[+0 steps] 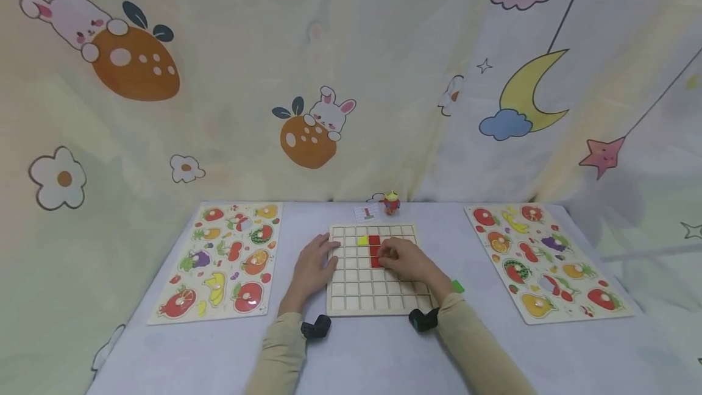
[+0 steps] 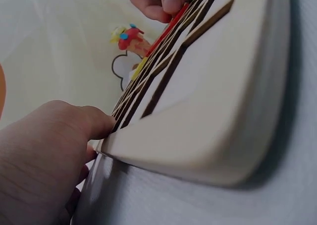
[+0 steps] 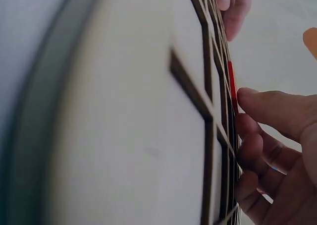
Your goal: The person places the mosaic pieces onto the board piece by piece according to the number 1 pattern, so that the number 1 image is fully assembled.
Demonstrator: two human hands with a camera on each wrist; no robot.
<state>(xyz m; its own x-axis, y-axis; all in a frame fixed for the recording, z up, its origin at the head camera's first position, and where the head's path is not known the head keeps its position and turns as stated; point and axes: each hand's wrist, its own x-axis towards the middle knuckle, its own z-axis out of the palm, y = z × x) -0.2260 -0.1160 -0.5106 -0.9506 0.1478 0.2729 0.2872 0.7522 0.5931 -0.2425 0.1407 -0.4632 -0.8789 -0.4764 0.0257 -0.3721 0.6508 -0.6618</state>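
Observation:
A pale wooden grid board [image 1: 344, 303] lies on the white table between the hands. My left hand [image 1: 314, 266] rests at its left edge, fingers loosely spread; in the left wrist view a digit of that hand [image 2: 54, 140] touches the rim. Red squares in a column, a red piece [image 1: 375, 250], sit in the grid right of a yellow square [image 1: 363, 241]. My right hand [image 1: 407, 259] is over the grid with curled fingers, thumb and fingertips pinched at the red piece's right side. In the right wrist view the thumb meets the red strip [image 3: 233, 85].
A small patterned card [image 1: 367, 213] and a toy figure [image 1: 392, 202] stand behind the board. Fruit picture boards lie left [image 1: 219, 267] and right [image 1: 548, 267]. A green piece [image 1: 457, 286] lies beside the right wrist. A printed curtain [image 1: 230, 127] hangs behind.

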